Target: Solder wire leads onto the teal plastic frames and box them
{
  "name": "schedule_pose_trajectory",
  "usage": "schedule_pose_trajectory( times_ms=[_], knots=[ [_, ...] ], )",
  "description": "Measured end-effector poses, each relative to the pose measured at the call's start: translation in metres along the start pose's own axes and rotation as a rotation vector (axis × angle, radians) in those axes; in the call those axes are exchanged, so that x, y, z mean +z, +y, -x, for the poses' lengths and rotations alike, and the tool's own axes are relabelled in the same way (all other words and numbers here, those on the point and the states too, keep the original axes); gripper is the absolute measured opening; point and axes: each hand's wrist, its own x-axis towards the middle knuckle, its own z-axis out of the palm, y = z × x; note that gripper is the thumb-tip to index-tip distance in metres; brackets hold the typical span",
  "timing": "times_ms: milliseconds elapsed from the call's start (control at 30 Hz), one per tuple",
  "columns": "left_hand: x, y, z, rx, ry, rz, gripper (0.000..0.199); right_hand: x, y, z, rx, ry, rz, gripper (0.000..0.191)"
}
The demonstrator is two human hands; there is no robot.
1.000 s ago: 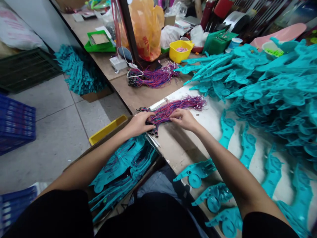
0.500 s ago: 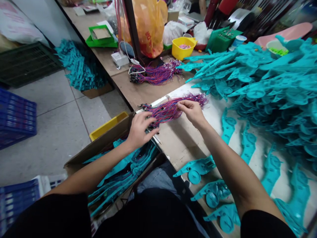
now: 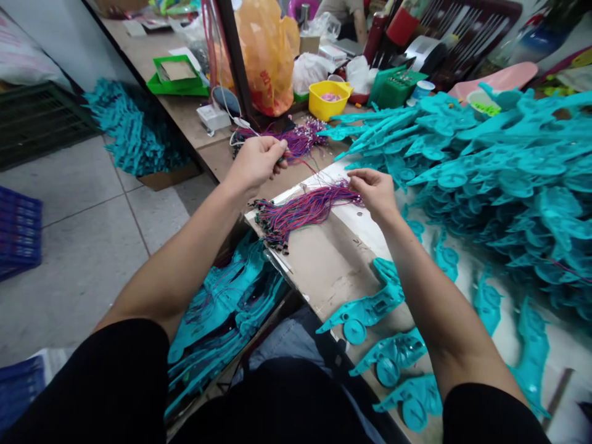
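Observation:
My left hand point(image 3: 259, 163) is raised over the table's edge, its fingers closed on thin red and dark wires point(image 3: 303, 163) that run out to the right. My right hand point(image 3: 374, 190) pinches at the far end of these wires, though its fingertips partly hide the grip. Just below lies a bundle of purple, red and blue wires point(image 3: 305, 213), with black connectors at its left end and pale tips near my right hand. Several turquoise plastic parts with round discs point(image 3: 370, 305) lie on the table by my right forearm.
A large heap of turquoise parts point(image 3: 499, 166) covers the right side. A second wire bundle point(image 3: 300, 139) lies behind, near a yellow cup point(image 3: 328, 102) and an orange bag point(image 3: 268, 61). To the lower left, a box holds more turquoise parts point(image 3: 226, 302). A person's arm point(image 3: 358, 24) shows at the back.
My left hand has lifted off the bundle's connector end and moved up and away, now closed on wires. My right hand has shifted right to the pale tips. The view has moved slightly.

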Motion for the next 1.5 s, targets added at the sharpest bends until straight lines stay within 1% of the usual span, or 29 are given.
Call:
schedule_pose_trajectory(
  times_ms=[67, 133, 233, 333, 400, 467, 500, 533, 567, 633, 667, 733, 800, 867, 900, 967, 1000, 1033, 1067, 1100, 1133, 1167, 1200, 1233, 1300, 1367, 1433, 1500],
  knots=[
    [0.0, 0.011, -0.002, -0.047, -0.047, 0.09, 0.028, 0.001, 0.01, -0.002, 0.0, 0.041, 0.105, 0.024],
    [0.002, 0.02, -0.002, -0.085, -0.088, 0.17, 0.029, 0.002, 0.021, -0.003, -0.009, 0.028, 0.274, 0.027],
    [0.001, 0.025, -0.005, -0.138, -0.101, 0.251, 0.029, 0.0, 0.036, -0.004, -0.085, -0.074, 0.585, 0.04],
    [-0.005, 0.018, -0.009, -0.188, -0.07, 0.293, 0.028, -0.005, 0.046, -0.005, -0.21, -0.173, 0.806, 0.054],
    [-0.009, 0.01, -0.011, -0.224, -0.05, 0.311, 0.029, -0.004, 0.046, -0.003, -0.263, -0.164, 0.853, 0.055],
    [-0.013, 0.002, -0.013, -0.261, -0.043, 0.322, 0.03, 0.001, 0.041, 0.001, -0.333, -0.1, 0.853, 0.049],
    [-0.015, 0.0, -0.013, -0.276, -0.04, 0.323, 0.03, 0.006, 0.036, 0.004, -0.39, -0.083, 0.845, 0.046],
    [-0.016, -0.002, -0.013, -0.286, -0.041, 0.323, 0.031, 0.012, 0.031, 0.008, -0.464, -0.094, 0.842, 0.045],
    [-0.017, -0.003, -0.013, -0.293, -0.044, 0.323, 0.031, 0.019, 0.026, 0.013, -0.545, -0.136, 0.846, 0.044],
    [-0.017, -0.003, -0.013, -0.289, -0.051, 0.323, 0.031, 0.03, 0.018, 0.021, -0.684, -0.26, 0.875, 0.041],
    [-0.018, -0.003, -0.014, -0.281, -0.055, 0.322, 0.031, 0.033, 0.015, 0.024, -0.726, -0.311, 0.893, 0.037],
    [-0.018, -0.007, -0.018, -0.258, -0.053, 0.303, 0.031, 0.034, 0.013, 0.028, -0.757, -0.369, 0.911, 0.026],
    [-0.02, -0.016, -0.025, -0.232, -0.027, 0.252, 0.029, 0.028, 0.012, 0.029, -0.747, -0.404, 0.875, 0.019],
    [-0.022, -0.032, -0.033, -0.225, 0.026, 0.136, 0.027, 0.019, 0.01, 0.029, -0.717, -0.439, 0.772, 0.02],
    [-0.022, -0.041, -0.035, -0.226, 0.058, 0.042, 0.025, 0.014, 0.007, 0.029, -0.692, -0.455, 0.697, 0.022],
    [-0.022, -0.058, -0.031, -0.181, 0.132, -0.198, 0.015, 0.007, 0.002, 0.03, -0.598, -0.459, 0.52, 0.023],
    [-0.02, -0.064, -0.024, -0.121, 0.167, -0.317, 0.008, 0.005, -0.001, 0.03, -0.524, -0.441, 0.427, 0.023],
    [-0.017, -0.069, -0.014, -0.036, 0.183, -0.415, 0.01, 0.004, -0.004, 0.03, -0.436, -0.408, 0.336, 0.023],
    [-0.013, -0.073, -0.001, 0.064, 0.164, -0.483, 0.017, 0.004, -0.006, 0.03, -0.342, -0.372, 0.254, 0.024],
    [-0.008, -0.075, 0.015, 0.163, 0.112, -0.525, 0.024, 0.005, -0.008, 0.03, -0.254, -0.344, 0.184, 0.025],
    [-0.002, -0.076, 0.031, 0.245, 0.017, -0.548, 0.03, 0.007, -0.01, 0.03, -0.183, -0.33, 0.13, 0.027],
    [0.004, -0.077, 0.047, 0.295, -0.094, -0.568, 0.034, 0.01, -0.011, 0.03, -0.133, -0.334, 0.089, 0.028],
    [0.01, -0.078, 0.061, 0.307, -0.186, -0.59, 0.035, 0.012, -0.012, 0.029, -0.101, -0.347, 0.06, 0.028],
    [0.014, -0.079, 0.072, 0.283, -0.261, -0.595, 0.032, 0.015, -0.013, 0.029, -0.08, -0.361, 0.036, 0.028],
    [0.019, -0.081, 0.085, 0.15, -0.355, -0.503, 0.026, 0.016, -0.014, 0.028, -0.053, -0.352, -0.001, 0.029],
    [0.018, -0.084, 0.086, -0.036, -0.432, -0.246, 0.031, 0.015, -0.013, 0.028, -0.037, -0.33, 0.018, 0.029],
    [0.014, -0.084, 0.082, -0.225, -0.454, 0.047, 0.033, 0.01, -0.012, 0.029, -0.027, -0.348, 0.087, 0.028],
    [0.012, -0.082, 0.077, -0.391, -0.398, 0.234, 0.03, 0.005, -0.012, 0.03, -0.005, -0.36, 0.094, 0.028]
  ],
)
